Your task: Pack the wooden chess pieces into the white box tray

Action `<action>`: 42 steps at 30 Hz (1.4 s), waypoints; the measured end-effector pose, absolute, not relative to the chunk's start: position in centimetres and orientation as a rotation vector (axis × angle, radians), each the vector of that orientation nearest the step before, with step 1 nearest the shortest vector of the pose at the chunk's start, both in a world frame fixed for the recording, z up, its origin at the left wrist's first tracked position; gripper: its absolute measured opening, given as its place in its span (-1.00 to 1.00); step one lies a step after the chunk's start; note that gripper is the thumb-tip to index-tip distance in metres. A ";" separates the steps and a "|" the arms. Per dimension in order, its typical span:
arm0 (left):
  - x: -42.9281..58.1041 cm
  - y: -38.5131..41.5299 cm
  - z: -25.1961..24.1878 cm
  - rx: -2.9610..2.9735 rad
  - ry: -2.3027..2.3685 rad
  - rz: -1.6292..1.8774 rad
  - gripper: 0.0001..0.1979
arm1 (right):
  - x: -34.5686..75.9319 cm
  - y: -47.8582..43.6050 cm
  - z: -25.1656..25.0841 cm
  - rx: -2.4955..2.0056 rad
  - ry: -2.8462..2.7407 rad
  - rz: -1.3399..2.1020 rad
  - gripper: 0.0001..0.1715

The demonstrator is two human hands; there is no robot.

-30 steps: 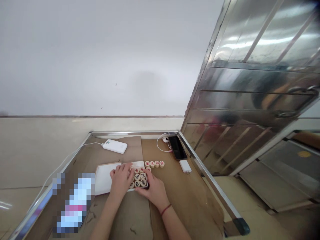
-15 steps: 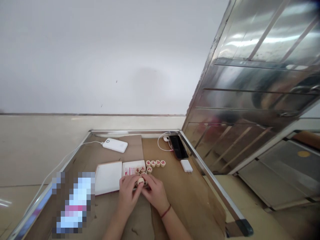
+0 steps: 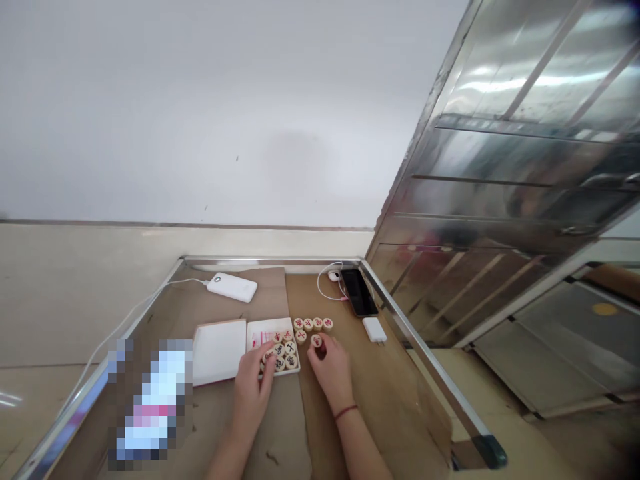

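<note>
Pale discs [image 3: 291, 361] in the white box [image 3: 257, 327] carry red and black characters; near the far right corner of the silver-edged worktop [image 3: 270, 260] the phone [image 3: 359, 293] is black, near the far left the power bank [image 3: 232, 287] white.

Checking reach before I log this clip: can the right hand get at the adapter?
Probably yes: only cardboard lies between the right hand and the adapter, though the hand's grip is on a red-marked piece.

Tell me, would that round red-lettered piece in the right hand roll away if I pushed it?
The round piece would probably slide rather than roll with its lettered face up, but might roll on its curved edge. It's likely light, being small enough for the right hand to pinch. It looks thick, so probably stiff.
</note>
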State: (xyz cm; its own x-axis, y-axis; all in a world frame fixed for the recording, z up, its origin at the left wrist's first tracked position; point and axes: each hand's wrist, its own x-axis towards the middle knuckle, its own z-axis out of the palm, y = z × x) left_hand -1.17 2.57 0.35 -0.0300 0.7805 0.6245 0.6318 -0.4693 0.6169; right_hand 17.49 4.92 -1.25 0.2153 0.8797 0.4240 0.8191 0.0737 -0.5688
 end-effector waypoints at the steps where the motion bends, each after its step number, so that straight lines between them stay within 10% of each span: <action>1: -1.1 2.6 0.4 2.075 1.533 1.514 -0.74 | 17.4 4.9 -1.3 -1.757 -1.626 0.087 -0.83; 21: -1.0 2.7 -0.9 2.460 1.522 1.195 -0.58 | 14.0 2.6 1.1 -1.027 -1.845 0.202 -0.68; 42: -0.3 2.7 0.3 2.386 1.574 1.309 -0.80 | 17.3 5.0 -1.8 -1.582 -1.509 0.232 -0.79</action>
